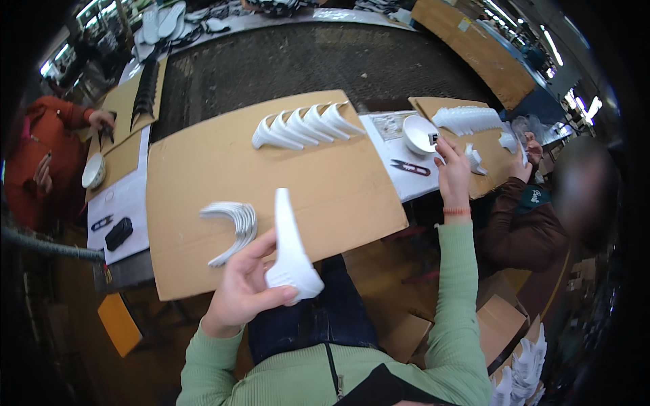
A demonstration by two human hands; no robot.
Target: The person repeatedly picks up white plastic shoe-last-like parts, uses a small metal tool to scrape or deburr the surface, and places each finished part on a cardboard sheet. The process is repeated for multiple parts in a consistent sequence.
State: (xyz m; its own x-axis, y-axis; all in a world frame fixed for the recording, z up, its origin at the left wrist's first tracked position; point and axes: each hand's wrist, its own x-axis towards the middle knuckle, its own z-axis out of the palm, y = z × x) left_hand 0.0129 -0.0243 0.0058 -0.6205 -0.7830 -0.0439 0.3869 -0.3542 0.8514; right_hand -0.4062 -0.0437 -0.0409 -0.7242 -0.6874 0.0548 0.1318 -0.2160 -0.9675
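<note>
In the lower middle of the frame, holding a white, smooth, curved piece point(292, 260), narrow at top and wide at bottom, between closed thumb and fingers of the left hand point(235, 291); seen in front of the near edge of a large, flat, brown cardboard sheet point(338, 203). On its wide end, showing faint small marks, too small to read. At right of centre, reaching with the right hand point(455, 172) to the rim of a round white bowl point(410, 140), with fingertips at a tiny black piece with a pale mark point(434, 138); cannot tell whether pinched on it or only touching. Just below the bowl, lying on a white surface: dark thread snips point(410, 168) with small pale marking, not legible. To the left of the held piece, resting on the cardboard: a nested stack of thin, curved white pieces point(246, 227). Higher on the same sheet, laid in an overlapping row: similar white pieces point(305, 128). At upper right, stuck on a tall brown cardboard panel point(497, 61): a small pale label point(464, 25), too small to read. At right, visible on a co-worker's dark garment: pale lettering point(536, 196). At left, seen near another white bowl point(93, 172): a co-worker's orange-red sleeve point(57, 111).
</note>
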